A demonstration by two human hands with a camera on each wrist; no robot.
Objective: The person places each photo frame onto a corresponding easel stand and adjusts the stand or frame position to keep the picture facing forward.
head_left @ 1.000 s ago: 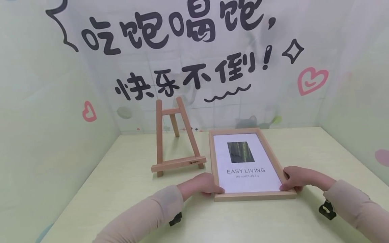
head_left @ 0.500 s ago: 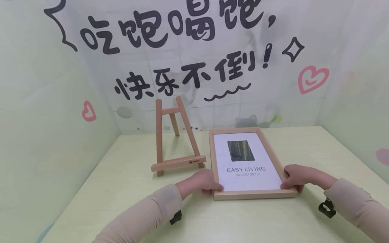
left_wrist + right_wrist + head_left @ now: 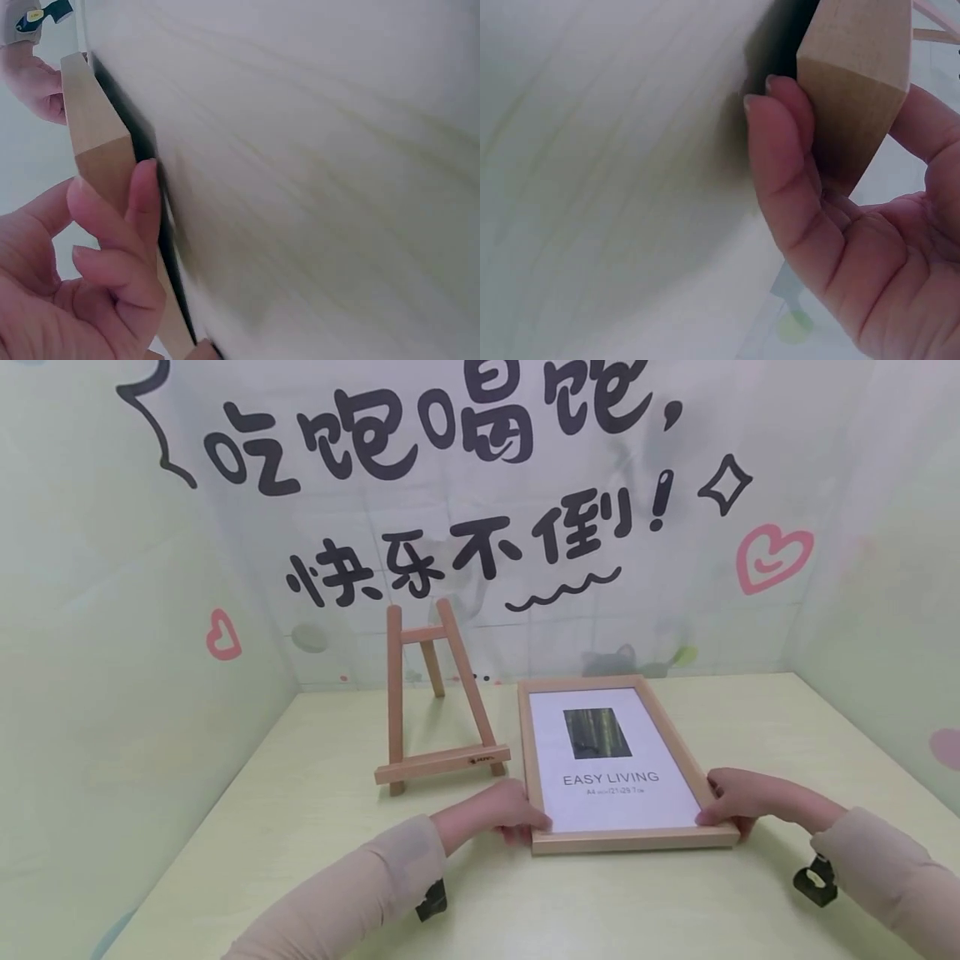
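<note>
A light wooden picture frame (image 3: pixel 637 841) lies face up on the table, its white insert printed "EASY LIVING" under a dark green photo. My left hand (image 3: pixel 517 810) grips the near left corner, thumb on top. At the near right corner my right hand (image 3: pixel 738 797) holds the frame the same way. In the left wrist view, fingers (image 3: pixel 112 270) curl at the side and underside of the wooden edge (image 3: pixel 101 124), with a dark gap between edge and table. In the right wrist view, fingertips (image 3: pixel 772 127) reach beneath the corner (image 3: pixel 851 97).
A small wooden tabletop easel (image 3: pixel 442 762) stands upright just left of the frame, its ledge facing me. Behind the pale table (image 3: pixel 300 860) hangs a white backdrop (image 3: pixel 337 652) with black lettering and pink hearts. Pale side walls (image 3: pixel 112 693) border the table left and right.
Both hands keep their hold on the frame's near corners. The frame has barely shifted against the table; the whole view sways slightly.
</note>
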